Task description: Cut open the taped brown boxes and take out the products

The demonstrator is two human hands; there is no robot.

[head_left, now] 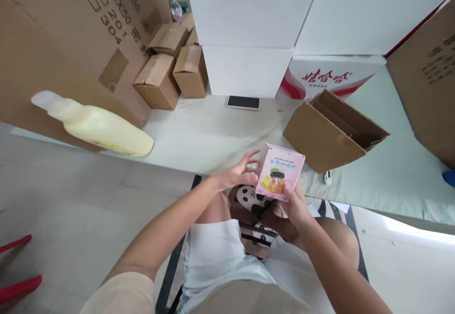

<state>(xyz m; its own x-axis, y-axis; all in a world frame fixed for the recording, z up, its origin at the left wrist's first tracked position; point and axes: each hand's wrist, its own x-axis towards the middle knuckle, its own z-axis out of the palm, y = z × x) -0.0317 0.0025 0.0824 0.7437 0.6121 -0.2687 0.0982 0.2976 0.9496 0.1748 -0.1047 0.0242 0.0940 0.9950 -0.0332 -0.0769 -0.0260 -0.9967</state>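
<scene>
A small pink printed box (279, 174), with a teapot picture and blue lettering on its face, is held above my lap at the table's front edge. My right hand (296, 205) grips its lower right corner, the thumb lying on the printed face. Beside the box's left edge is my left hand (241, 172), its fingers spread apart and the thumb close to the box; whether it touches is hard to tell. Behind and to the right, an open brown cardboard box (320, 136) sits tilted on the table, with a small white cutter-like tool (327, 177) near its base.
A phone (243, 103) lies by stacked white boxes (247, 70) at the back of the cloth-covered table (199, 129). Small brown cartons (158, 82) stand left of them. A pale yellow bottle (106, 129) is at the left, before a large carton (71, 58).
</scene>
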